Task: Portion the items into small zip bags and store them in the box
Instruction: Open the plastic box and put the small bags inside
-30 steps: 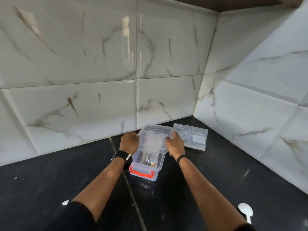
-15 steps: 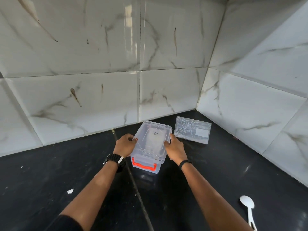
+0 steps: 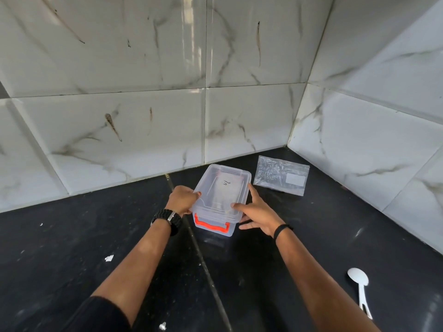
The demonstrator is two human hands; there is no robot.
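Box [image 3: 219,200] near counter's [image 3: 96,248] back corner, lid [image 3: 221,188] on. My left hand [image 3: 183,200] grips its left rim to steady it; right hand [image 3: 257,212], fingers spread, presses the lid's near corner, likely seating it.

Bright, even daylight. Vertical glare streak on glossy white marble wall tiles [image 3: 191,56]; faint sheen across polished black stone counter [image 3: 311,248]. Soft shadows, sharp focus, wide-angle bending at edges.
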